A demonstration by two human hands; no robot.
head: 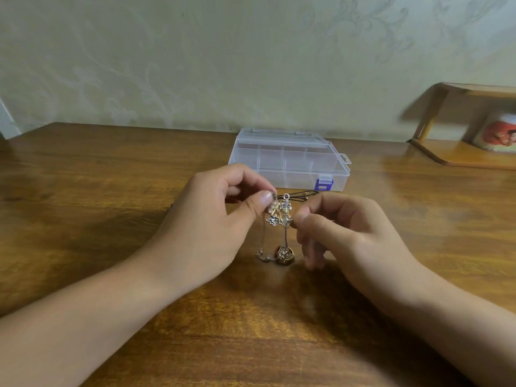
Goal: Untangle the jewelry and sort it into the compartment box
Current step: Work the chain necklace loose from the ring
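Two bare forearms reach in from the bottom edge over a brown wooden tabletop (111, 169). The hands meet near the middle, holding a tangle of jewelry (279, 216) between them, lifted just above the wood. The left hand (212, 219) pinches the top of the tangle between thumb and curled forefinger. The right hand (343, 227) pinches its other side, fingers curled in. The tangle is a knot of small silver and gold star-shaped charms on fine chains; a longer strand hangs down to a round reddish pendant (283, 255) that seems to touch the tabletop. A dark cord (304, 194) trails away behind the hands. Just beyond them lies a clear plastic compartment box (290, 160), its lid shut and a blue latch (323, 184) on its near edge. At far right stands a small wooden shelf (460, 152) with a blurred cup (497, 135) on it
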